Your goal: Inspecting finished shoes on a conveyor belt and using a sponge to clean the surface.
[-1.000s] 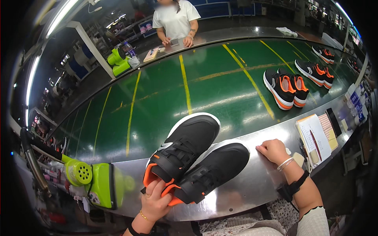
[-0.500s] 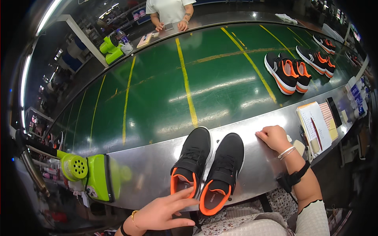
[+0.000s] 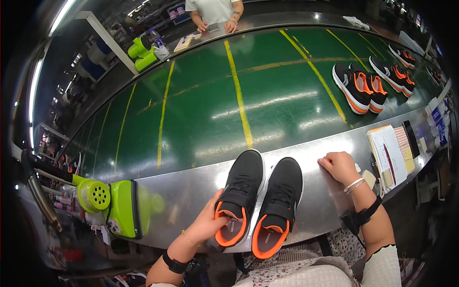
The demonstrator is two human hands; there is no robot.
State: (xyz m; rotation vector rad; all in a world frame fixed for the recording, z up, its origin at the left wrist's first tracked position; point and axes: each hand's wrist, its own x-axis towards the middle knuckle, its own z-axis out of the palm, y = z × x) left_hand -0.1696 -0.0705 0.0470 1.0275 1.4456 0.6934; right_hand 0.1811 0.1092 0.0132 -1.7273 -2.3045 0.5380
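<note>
Two black sneakers with orange collar linings stand side by side on the metal ledge, toes pointing away from me. My left hand grips the left sneaker at its side near the heel opening, the thumb over the orange rim and the fingers mostly hidden behind the shoe. Just to the right is the other sneaker, untouched and resting on the ledge. My right hand lies on the ledge farther right, fingers curled in with nothing visible in them.
A green conveyor belt with yellow lines runs beyond the metal ledge, carrying black-and-orange sneakers at right. A notebook with a pen lies right; a lime-green device stands left. Across the belt, a person holds a phone-like object.
My left hand has moved from beside the shoe openings to the left sneaker's outer side and closed on it. My right hand stays curled on the ledge. The view has shifted slightly.
</note>
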